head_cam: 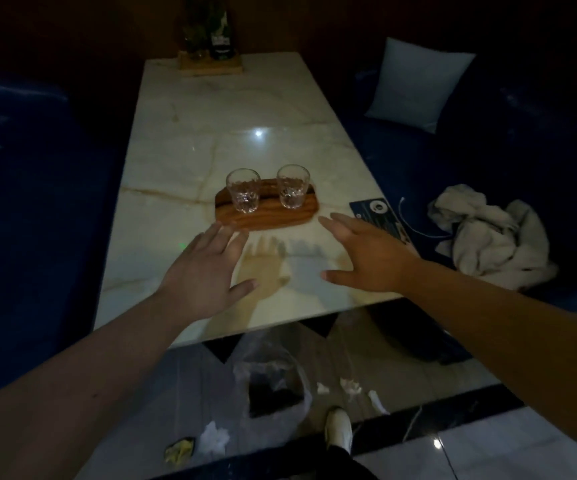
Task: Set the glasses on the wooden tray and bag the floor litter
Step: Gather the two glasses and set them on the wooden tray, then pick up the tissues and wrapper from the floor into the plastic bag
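Observation:
Two clear cut glasses stand upright on the wooden tray (269, 216) in the middle of the marble table: the left glass (243, 190) and the right glass (293, 186). My left hand (207, 271) hovers open just in front of the tray's near left corner. My right hand (366, 252) is open too, fingers spread, to the right of the tray. Neither hand holds anything. On the floor under the table's near end lies a clear plastic bag (273, 379). Crumpled white tissues (215, 439) (349, 386) and a yellowish wrapper (179, 450) are scattered around it.
The marble table (231, 133) runs away from me between dark blue sofas. A dark card (379, 214) sits at its right edge. A crumpled white cloth (491, 233) and a pale cushion (418, 84) lie on the right sofa. A wooden stand with bottles (211, 60) is at the far end. My shoe (339, 427) is near the litter.

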